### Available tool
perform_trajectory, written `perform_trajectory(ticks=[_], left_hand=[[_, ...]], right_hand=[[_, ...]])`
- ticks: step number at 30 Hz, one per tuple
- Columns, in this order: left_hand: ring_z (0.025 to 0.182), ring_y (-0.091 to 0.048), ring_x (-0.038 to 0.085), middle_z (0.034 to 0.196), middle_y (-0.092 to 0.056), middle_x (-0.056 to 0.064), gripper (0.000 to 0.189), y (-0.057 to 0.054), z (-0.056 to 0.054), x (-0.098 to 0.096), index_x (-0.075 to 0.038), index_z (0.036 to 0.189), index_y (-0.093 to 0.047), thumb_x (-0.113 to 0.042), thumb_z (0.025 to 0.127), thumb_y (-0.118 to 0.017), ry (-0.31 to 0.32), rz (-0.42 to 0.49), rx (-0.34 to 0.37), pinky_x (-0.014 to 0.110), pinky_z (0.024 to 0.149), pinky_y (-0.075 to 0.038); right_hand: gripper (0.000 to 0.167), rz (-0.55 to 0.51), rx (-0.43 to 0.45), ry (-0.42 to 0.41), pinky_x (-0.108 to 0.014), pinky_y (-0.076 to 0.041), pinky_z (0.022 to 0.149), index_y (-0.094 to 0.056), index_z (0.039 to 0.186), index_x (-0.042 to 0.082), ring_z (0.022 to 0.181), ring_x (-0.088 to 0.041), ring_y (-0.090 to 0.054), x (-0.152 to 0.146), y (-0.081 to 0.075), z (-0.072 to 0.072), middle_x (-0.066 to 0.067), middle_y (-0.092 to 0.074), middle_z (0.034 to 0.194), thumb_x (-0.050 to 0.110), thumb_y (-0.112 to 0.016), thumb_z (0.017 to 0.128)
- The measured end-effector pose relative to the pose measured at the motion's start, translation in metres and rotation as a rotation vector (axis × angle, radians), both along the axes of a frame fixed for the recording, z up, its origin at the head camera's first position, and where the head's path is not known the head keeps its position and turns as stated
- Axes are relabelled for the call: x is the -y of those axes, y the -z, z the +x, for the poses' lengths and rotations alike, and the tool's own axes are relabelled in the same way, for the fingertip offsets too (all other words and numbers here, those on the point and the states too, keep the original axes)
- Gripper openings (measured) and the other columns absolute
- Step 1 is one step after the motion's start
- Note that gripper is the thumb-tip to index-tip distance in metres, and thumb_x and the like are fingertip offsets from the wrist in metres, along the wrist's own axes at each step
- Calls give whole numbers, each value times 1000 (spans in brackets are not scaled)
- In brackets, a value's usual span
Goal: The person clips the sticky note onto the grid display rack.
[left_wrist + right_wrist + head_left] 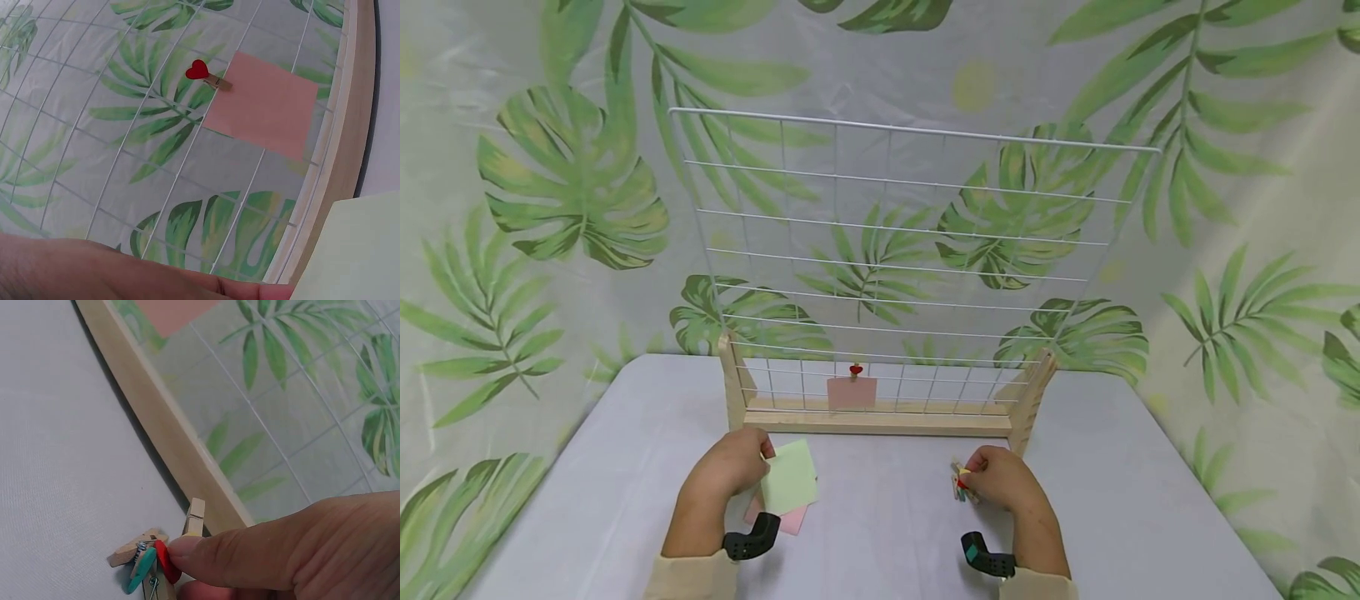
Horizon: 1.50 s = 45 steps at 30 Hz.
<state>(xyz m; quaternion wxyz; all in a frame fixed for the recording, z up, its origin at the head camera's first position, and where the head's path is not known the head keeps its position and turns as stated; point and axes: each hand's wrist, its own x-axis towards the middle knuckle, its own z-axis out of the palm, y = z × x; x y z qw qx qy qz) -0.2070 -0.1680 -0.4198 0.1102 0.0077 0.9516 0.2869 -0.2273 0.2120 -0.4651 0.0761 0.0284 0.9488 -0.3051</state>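
Note:
My left hand (732,463) pinches the edge of a light green paper square (792,480). Beneath that square, pink paper (794,521) lies on the table, partly covered. On the right, my right hand (1002,478) is at a small cluster of wooden clothespins (134,550). Its thumb and fingers pinch one clothespin (195,515) there, though the thumb hides part of it. Red and teal decorations show among the pins. A pink paper square (265,106) hangs low on the wire grid, fastened by a clothespin with a red heart (197,69).
The white wire grid (887,268) stands upright in a wooden base (880,423) across the back of the white-covered table (880,517). Behind it hangs a leaf-patterned cloth (910,67). Each wrist wears a black strapped device (752,537).

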Motion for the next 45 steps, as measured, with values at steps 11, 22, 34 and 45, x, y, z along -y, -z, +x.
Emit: perform_trajectory(ticks=[11, 22, 34, 45], left_hand=[[77, -55, 22, 85, -63, 7, 14, -7, 5, -4, -4, 98, -67, 2, 91, -55, 5, 37, 16, 31, 63, -43], [71, -59, 15, 86, -65, 4, 11, -10, 6, -25, -7, 98, -65, 2, 93, -61, 62, 215, -109, 29, 62, -47], [79, -64, 14, 87, -68, 3, 5, 4, -4, -51, -8, 102, -65, -6, 98, -64, 68, 465, -203, 26, 68, -53], [87, -69, 23, 93, -71, 13, 12, 26, -17, -91, -1, 107, -64, -8, 97, -67, -37, 787, -214, 24, 72, -56]], right_hand=[[15, -53, -52, 27, -31, -41, 56, -63, 81, 8, 69, -20, -54, -1, -5, 1, -4, -63, 76, 13, -77, 84], [23, -166, -191, 120, -29, -44, 61, -68, 108, 8, 76, -18, -59, -4, -9, -2, -6, -68, 88, 16, -75, 88], [22, -154, -217, 155, -28, -45, 67, -74, 110, 7, 86, -21, -60, -6, -13, 0, -8, -68, 93, 17, -71, 91], [23, -150, -224, 168, -28, -46, 65, -76, 111, 7, 88, -22, -61, -8, -13, -2, -8, -70, 93, 20, -66, 94]])
